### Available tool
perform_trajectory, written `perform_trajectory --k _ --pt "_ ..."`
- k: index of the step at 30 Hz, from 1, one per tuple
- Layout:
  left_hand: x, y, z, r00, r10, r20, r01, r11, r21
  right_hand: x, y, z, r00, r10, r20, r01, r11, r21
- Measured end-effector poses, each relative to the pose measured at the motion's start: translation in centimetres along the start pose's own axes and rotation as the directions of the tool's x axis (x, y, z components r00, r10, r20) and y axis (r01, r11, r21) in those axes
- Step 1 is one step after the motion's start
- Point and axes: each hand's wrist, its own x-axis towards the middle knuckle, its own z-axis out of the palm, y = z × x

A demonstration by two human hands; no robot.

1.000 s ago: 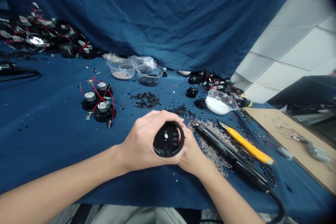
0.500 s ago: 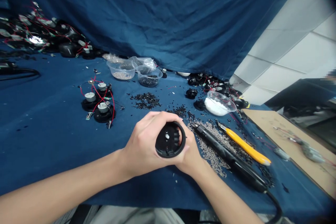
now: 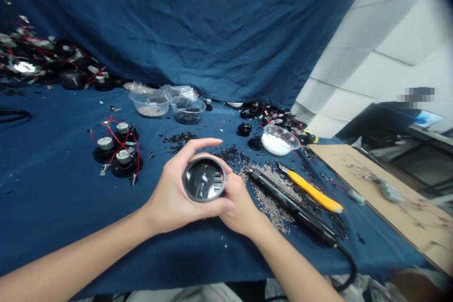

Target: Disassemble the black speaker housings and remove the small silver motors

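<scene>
My grip, left hand (image 3: 173, 193) and right hand (image 3: 239, 205), holds the black cup (image 3: 202, 180), presumably for steadiness; corded tool (image 3: 293, 207) at four o'clock

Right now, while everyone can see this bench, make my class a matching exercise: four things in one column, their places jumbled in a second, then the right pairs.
Things
1. Round black part
2. Yellow tool
3. White granules
4. Cardboard

Places
A. In a clear bowl
B. Between the left hand and the right hand
C. Under a wired part
D. Beside the black tool

Right pairs: 1-B, 2-D, 3-A, 4-C
</scene>
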Motion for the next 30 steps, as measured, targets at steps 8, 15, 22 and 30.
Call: perform_trajectory --k 8,15,22,30 --pt "2.6 -0.7 -2.2 0.906 -0.407 -0.119 0.266 0.765 -0.587 0.8 3.2 -11.6 0.889 0.425 -0.169 -0.456 0.802 -0.386" --pt "2.3 -1.1 -2.1 0.841 -0.54 -0.041 0.385 0.65 -0.656 0.4 11.3 -15.1 0.797 0.6 0.062 -0.483 0.696 -0.531" --pt "1.6 -1.8 -1.3 0.913 -0.379 0.149 0.406 0.833 -0.376 2.2 12.3 -12.1 0.8 0.558 0.219 -0.394 0.765 -0.51" --pt "1.0 -1.9 0.0 0.926 -0.296 0.235 0.323 0.943 -0.084 1.5 12.9 -11.2 0.822 0.524 0.221 -0.369 0.787 -0.494"
